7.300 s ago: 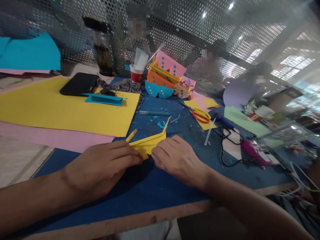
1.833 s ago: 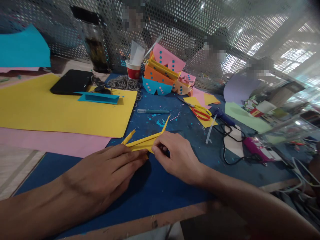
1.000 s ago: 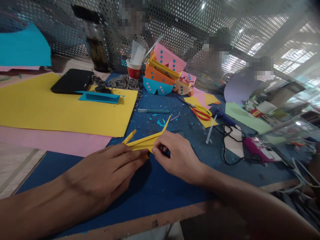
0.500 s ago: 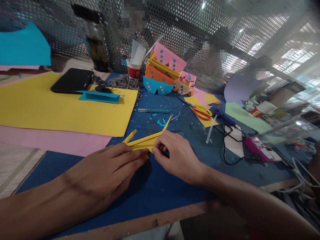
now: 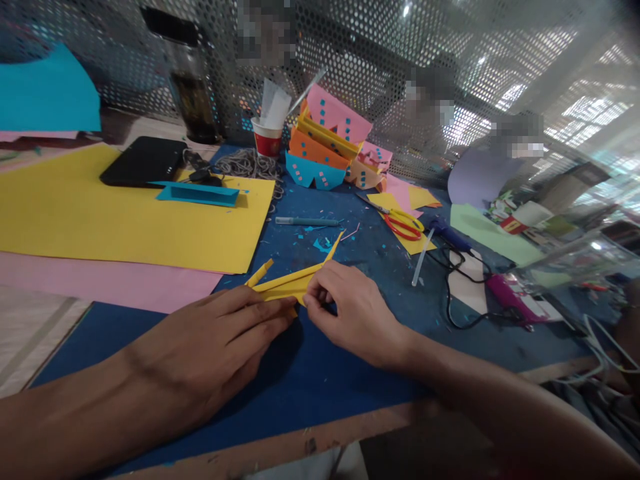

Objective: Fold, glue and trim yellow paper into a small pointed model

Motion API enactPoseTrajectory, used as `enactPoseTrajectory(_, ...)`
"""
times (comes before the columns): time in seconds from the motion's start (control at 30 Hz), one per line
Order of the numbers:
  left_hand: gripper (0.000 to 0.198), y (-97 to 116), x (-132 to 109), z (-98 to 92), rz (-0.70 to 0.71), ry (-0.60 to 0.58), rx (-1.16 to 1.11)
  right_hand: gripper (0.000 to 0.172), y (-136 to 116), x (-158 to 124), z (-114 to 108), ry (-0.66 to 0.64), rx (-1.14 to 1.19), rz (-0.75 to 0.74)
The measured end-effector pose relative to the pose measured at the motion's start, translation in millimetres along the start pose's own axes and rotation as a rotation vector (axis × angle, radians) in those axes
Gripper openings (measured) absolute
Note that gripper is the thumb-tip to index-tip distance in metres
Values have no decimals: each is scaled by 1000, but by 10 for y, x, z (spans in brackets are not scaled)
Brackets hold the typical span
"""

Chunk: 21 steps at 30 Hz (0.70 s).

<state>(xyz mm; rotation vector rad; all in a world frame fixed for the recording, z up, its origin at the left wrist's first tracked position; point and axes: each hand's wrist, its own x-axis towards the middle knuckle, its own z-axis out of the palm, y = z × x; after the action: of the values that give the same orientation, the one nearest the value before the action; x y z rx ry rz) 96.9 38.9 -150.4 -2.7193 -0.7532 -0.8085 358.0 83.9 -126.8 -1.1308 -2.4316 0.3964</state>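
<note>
A piece of folded yellow paper point(image 5: 290, 283) lies between my two hands above the blue table surface, with narrow strips of it sticking up at both ends. My left hand point(image 5: 225, 340) holds it from the left, fingers together and laid along its near side, partly hiding it. On the right end, my right hand point(image 5: 353, 310) pinches the paper's edge between thumb and curled fingers. Just beyond the hands are small blue paper scraps point(image 5: 324, 245) and a capped blue pen point(image 5: 307, 222).
Large yellow sheets point(image 5: 200, 233) lie left, bearing a black tablet-like device point(image 5: 143, 161) and a folded blue strip point(image 5: 200, 195). Behind stand a paper cup point(image 5: 267, 140) and stacked folded-paper pieces point(image 5: 320, 150). Scissors point(image 5: 403, 223) and a corded blue glue gun point(image 5: 450, 235) lie right.
</note>
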Motion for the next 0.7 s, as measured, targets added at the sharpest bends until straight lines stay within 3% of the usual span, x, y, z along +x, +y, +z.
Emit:
enactPoseTrajectory(0.43, 44, -3, -64, 50, -57, -23, -61, 16, 10, -3, 13, 0, -21, 2)
enactPoseTrajectory(0.7, 43, -25, -8, -14, -12, -32, -35, 17, 12, 0, 4, -3, -3, -12)
